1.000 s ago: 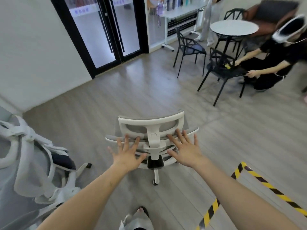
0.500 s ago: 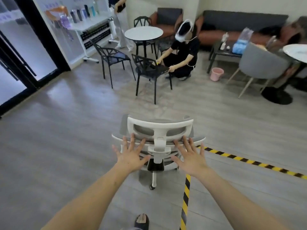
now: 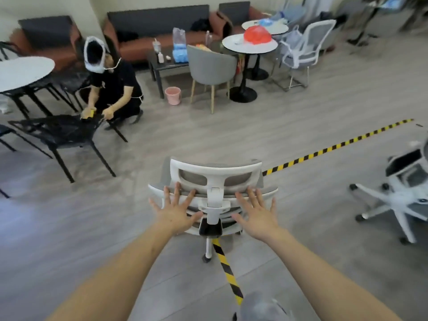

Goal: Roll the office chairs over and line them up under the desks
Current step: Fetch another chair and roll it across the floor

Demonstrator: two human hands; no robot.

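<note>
My left hand (image 3: 174, 212) and right hand (image 3: 257, 214) are spread flat, fingers straight, against the backrest of the white office chair (image 3: 215, 174), which stands over the striped floor tape (image 3: 228, 272). Ahead on the left a crouching person (image 3: 115, 86) works at a black chair (image 3: 58, 133). Straight ahead are a grey armchair (image 3: 208, 66) and a pink bucket (image 3: 173, 95). A second office chair (image 3: 407, 188) stands to the right on the grey plank floor (image 3: 69, 228).
</note>
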